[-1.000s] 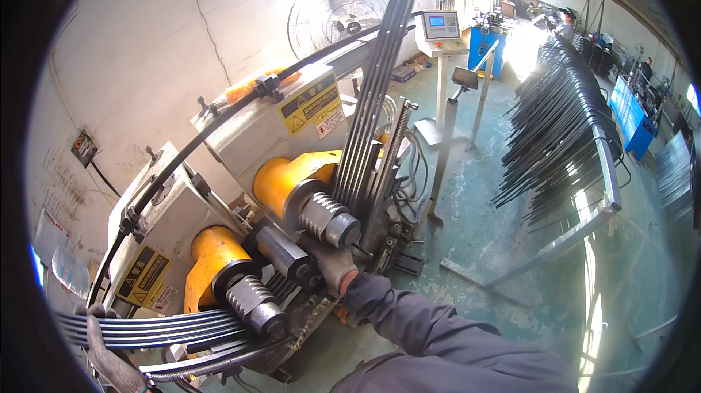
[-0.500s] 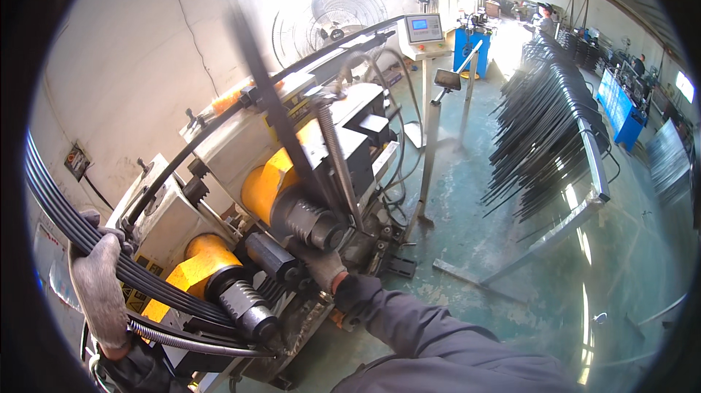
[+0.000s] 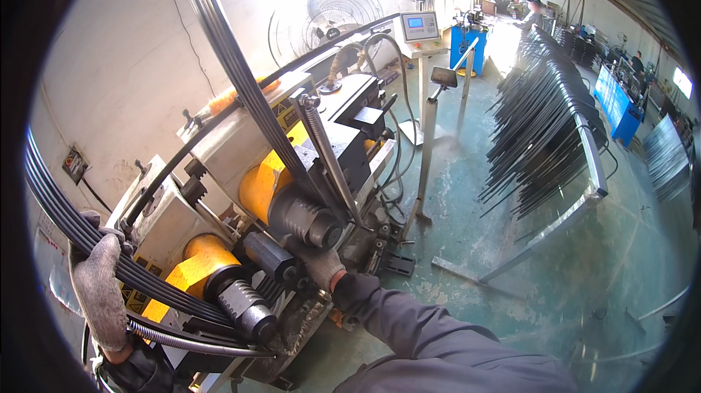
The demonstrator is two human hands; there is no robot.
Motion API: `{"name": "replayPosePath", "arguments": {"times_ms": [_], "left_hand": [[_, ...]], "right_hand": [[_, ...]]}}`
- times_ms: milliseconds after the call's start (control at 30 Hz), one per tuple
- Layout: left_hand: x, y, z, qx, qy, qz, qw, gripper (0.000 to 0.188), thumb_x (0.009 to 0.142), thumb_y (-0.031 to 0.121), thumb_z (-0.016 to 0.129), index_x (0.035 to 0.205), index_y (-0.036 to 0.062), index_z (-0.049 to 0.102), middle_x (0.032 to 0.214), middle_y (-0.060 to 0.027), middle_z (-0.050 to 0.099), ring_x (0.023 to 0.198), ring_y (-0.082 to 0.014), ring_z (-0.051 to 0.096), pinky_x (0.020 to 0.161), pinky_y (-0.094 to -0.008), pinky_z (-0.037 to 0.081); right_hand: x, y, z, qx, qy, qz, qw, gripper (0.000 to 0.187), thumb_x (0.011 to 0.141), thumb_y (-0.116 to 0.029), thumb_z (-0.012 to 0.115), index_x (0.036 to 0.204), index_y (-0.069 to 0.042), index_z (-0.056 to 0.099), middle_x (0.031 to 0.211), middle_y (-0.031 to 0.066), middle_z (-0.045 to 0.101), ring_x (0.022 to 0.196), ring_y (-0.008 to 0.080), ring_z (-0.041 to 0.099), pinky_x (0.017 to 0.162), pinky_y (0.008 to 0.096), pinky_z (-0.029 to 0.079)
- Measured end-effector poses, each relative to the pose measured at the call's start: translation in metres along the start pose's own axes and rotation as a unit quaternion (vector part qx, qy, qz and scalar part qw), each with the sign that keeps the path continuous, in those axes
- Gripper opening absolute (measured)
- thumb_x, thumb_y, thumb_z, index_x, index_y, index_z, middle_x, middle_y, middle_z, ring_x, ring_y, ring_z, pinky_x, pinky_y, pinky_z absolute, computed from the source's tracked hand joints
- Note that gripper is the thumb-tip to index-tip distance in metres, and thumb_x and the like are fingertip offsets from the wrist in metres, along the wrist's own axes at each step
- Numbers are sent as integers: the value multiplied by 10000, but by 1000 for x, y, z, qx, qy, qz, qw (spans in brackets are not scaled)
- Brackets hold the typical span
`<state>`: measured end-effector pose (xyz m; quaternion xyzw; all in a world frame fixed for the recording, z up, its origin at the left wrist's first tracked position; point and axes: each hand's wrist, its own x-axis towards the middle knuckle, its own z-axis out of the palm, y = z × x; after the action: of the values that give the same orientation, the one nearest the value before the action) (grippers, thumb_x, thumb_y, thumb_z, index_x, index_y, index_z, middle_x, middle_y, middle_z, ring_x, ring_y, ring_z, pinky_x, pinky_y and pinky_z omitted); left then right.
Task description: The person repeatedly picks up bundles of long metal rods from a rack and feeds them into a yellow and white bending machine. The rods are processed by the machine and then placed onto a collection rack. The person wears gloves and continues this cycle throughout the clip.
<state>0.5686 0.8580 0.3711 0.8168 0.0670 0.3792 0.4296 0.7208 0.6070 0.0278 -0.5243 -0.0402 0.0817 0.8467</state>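
My left hand (image 3: 100,291), in a grey work glove, is closed round a bundle of thin black rods (image 3: 150,276) at the left. The bundle runs down to a ridged roller beside the lower yellow block (image 3: 197,269) of a bending machine. My right hand (image 3: 319,263), gloved too, reaches in between the black hexagonal cylinder (image 3: 269,256) and the upper ridged roller (image 3: 314,226); its fingers are hidden behind them. A second stretch of black rods (image 3: 244,71) rises steeply from the upper roller toward the top left, past the upper yellow block (image 3: 259,187).
A coil spring (image 3: 321,137) stands beside the upper roller. Beyond are a control box (image 3: 420,28) on a post and a large fan (image 3: 332,17). To the right, a metal rack (image 3: 591,159) carries many bent black rods (image 3: 526,123). Two people are far back.
The rising rods, blurred before, have swung left at the top and now show sharply. Both hands keep nearly the same places. The view has shifted slightly.
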Motion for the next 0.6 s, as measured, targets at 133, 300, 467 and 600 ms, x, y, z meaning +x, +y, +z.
{"name": "replayPosePath", "arguments": {"times_ms": [133, 300, 467, 600], "left_hand": [[0, -1, -2, 7, -2, -13, 1000, 381, 1095, 159, 751, 1452, 42, 688, 1155, -48, 733, 1066, -146, 710, 1016, -292, 538], [3, -3, -6, 54, 4, -20, 998, 390, 1095, 166, 761, 1458, 43, 689, 1156, -45, 737, 1058, -147, 716, 1020, -285, 535], [2, -1, -2, 9, -4, -5, 1000, 365, 1093, 142, 737, 1436, 33, 679, 1121, -49, 725, 1031, -150, 714, 969, -296, 557], [-1, 9, 2, 48, -3, -26, 999, 359, 1083, 148, 742, 1417, 31, 678, 1100, -48, 711, 1014, -146, 709, 941, -301, 567]], "right_hand": [[2, 2, -2, -28, -3, -19, 999, 391, 1074, -299, 817, 1356, -31, 782, 1274, 76, 803, 1134, 154, 767, 942, 361, 616], [1, 1, -3, -66, -12, -36, 997, 381, 1081, -304, 805, 1358, -43, 787, 1286, 83, 800, 1148, 158, 764, 961, 359, 608], [-2, 0, 0, -2, 4, -62, 998, 390, 1071, -330, 822, 1344, -52, 800, 1214, 72, 807, 1060, 153, 775, 897, 360, 613], [-2, -2, 2, -56, 18, -30, 998, 371, 1033, -328, 865, 1278, -54, 818, 1095, 48, 806, 902, 139, 767, 763, 354, 607]]}}
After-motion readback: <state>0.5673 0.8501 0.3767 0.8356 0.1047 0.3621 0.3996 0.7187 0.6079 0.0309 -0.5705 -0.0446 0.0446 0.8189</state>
